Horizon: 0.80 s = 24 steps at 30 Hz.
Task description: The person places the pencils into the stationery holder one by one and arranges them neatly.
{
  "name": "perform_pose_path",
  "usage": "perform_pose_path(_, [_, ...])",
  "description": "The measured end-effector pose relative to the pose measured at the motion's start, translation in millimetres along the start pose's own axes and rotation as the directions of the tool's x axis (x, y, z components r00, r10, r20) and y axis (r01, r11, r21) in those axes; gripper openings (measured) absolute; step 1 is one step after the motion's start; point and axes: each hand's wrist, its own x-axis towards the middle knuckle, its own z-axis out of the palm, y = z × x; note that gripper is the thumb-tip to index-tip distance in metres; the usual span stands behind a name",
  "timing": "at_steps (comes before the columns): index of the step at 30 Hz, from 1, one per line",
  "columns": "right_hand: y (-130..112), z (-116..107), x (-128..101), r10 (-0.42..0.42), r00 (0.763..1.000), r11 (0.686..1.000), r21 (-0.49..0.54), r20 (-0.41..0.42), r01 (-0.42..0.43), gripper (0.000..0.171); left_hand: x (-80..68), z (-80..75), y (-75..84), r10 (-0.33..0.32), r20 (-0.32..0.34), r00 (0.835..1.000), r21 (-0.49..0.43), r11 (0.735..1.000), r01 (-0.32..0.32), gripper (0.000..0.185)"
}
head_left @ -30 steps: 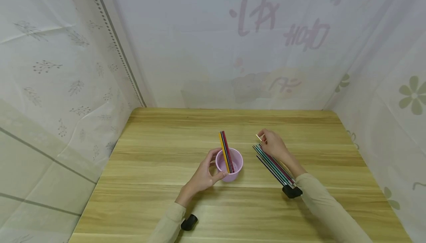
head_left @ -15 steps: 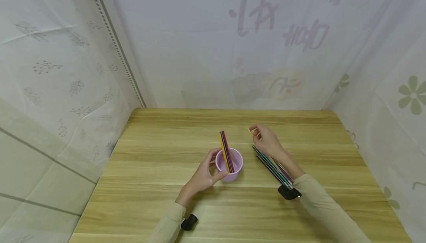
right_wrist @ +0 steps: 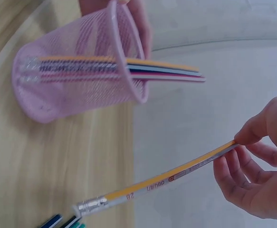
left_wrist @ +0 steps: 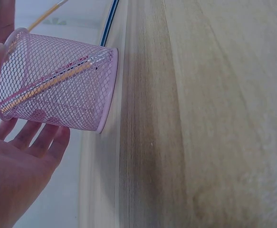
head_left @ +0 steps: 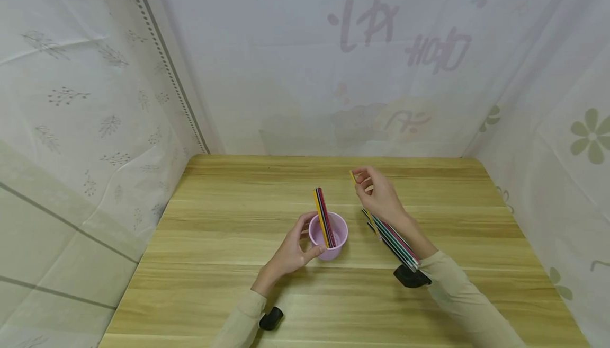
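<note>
My left hand (head_left: 288, 252) grips a pink mesh pencil cup (left_wrist: 57, 80), fingers and thumb on opposite sides near the rim. The cup stands upright on the table, with several pencils (right_wrist: 167, 70), yellow, dark and red, leaning inside it. To the cup's right, my right hand (head_left: 385, 198) pinches a yellow pencil (right_wrist: 162, 179) by its upper end between thumb and fingers. This pencil slants, its silver ferrule end lowest, above a bundle of loose pencils (head_left: 394, 246) on the table. In the head view the hand covers its middle.
The wooden table (head_left: 229, 284) carries the cup and the loose bundle. Black wrist devices (head_left: 271, 319) are on both forearms. Patterned cloth hangings (head_left: 286, 72) close in the back and both sides.
My right hand has moved up and leftward, drawing the yellow pencil out of the bundle; its lower end now shows. My left hand and the cup have stayed in place.
</note>
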Motion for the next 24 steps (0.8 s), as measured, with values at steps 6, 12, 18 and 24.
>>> perform_pose_path(6, [-17.1, -1.8, 4.5, -0.005, 0.998, 0.999, 0.054, -0.060, 0.008, 0.030, 0.2, -0.2, 1.0, -0.003, 0.002, 1.000, 0.000, 1.000, 0.003, 0.072])
perform_pose_path(12, [-34.6, -2.6, 10.9, 0.009, 0.993, 0.988, 0.153, -0.118, 0.009, 0.029, 0.1, -0.1, 0.9, 0.003, -0.001, 1.000, 0.011, 1.000, -0.003, 0.072])
perform_pose_path(18, [-62.8, -4.8, 14.2, 0.008, 0.983, 0.957, 0.287, -0.182, 0.045, 0.029, 0.1, 0.1, 0.8, 0.000, -0.006, 1.000, 0.016, 1.000, 0.000, 0.072])
perform_pose_path(24, [-82.6, -5.7, 16.4, -0.046, 0.973, 0.926, 0.355, -0.226, 0.126, 0.030, 0.0, 0.3, 1.3, 0.005, -0.004, 1.000, 0.007, 1.000, -0.005, 0.071])
